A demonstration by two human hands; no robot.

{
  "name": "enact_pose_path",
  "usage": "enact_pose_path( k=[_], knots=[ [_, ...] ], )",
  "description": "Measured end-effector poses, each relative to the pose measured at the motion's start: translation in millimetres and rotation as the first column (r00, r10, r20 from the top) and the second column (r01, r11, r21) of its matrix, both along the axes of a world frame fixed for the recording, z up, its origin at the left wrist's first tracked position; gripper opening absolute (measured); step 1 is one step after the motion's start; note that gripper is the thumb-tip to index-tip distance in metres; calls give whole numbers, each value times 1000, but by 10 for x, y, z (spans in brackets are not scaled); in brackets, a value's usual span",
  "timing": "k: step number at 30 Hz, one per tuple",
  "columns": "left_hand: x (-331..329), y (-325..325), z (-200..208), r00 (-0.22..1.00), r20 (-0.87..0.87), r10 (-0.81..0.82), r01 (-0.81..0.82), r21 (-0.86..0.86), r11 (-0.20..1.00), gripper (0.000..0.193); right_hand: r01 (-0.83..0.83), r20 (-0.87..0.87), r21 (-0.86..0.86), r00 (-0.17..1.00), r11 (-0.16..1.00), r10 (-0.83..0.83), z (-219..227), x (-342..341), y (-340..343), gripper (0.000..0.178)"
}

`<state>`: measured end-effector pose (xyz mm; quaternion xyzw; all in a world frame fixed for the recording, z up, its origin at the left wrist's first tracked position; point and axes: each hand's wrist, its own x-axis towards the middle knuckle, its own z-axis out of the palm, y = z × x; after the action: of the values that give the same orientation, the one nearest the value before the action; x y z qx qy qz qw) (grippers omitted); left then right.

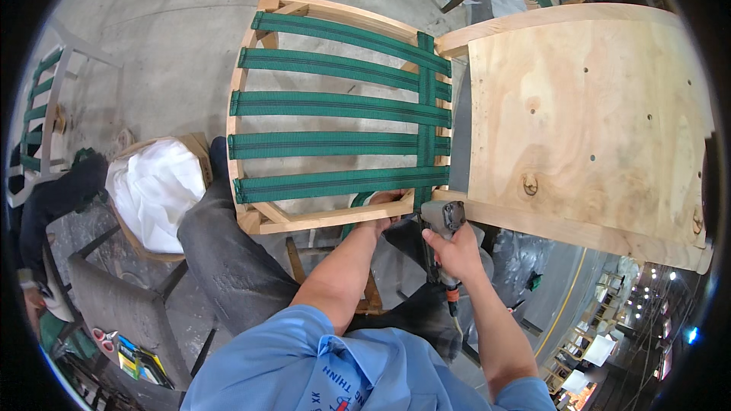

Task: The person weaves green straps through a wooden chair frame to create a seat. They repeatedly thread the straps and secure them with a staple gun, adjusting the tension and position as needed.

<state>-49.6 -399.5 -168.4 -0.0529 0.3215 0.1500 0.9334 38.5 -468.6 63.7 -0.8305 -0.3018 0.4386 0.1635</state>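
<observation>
Head view: at twelve o'clock, a pale wooden seat frame (335, 220) carries five green webbing straps (335, 108); one green cross-strap (426, 129) spans its three o'clock side, the near end seemingly left to fasten. The right hand (459, 256) wraps its fingers around a grey staple gun (443, 217); the left hand (384, 224) is partly hidden, its grip untellable.

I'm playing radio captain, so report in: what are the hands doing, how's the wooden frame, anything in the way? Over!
Right hand gripping grey tool. Left hand at wooden frame, partly hidden by its near edge. Five long green straps, one crosswise.
</observation>
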Motion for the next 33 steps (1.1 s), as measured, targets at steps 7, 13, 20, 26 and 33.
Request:
enact_pose_path(
  k=[7,13,20,26,33],
  knots=[
    [-107,-142,-24,997,-19,-80,79,-28,996,23,139,-94,180,988,974,-123,426,165,-239,19],
    [-200,-283,200,565,-726,-392,778,313,544,58,239,-130,236,968,942,-214,733,212,-638,16],
    [-272,-470,643,605,-795,-43,790,606,-86,51,240,-221,328,960,914,-173,626,288,-843,21],
    [-398,-493,1131,765,-584,-272,644,674,363,30,224,-248,301,957,927,-151,490,368,-812,26],
    [-343,328,1535,895,-417,-159,401,597,695,28,183,-206,197,968,963,-142,363,313,-495,31]
  ],
)
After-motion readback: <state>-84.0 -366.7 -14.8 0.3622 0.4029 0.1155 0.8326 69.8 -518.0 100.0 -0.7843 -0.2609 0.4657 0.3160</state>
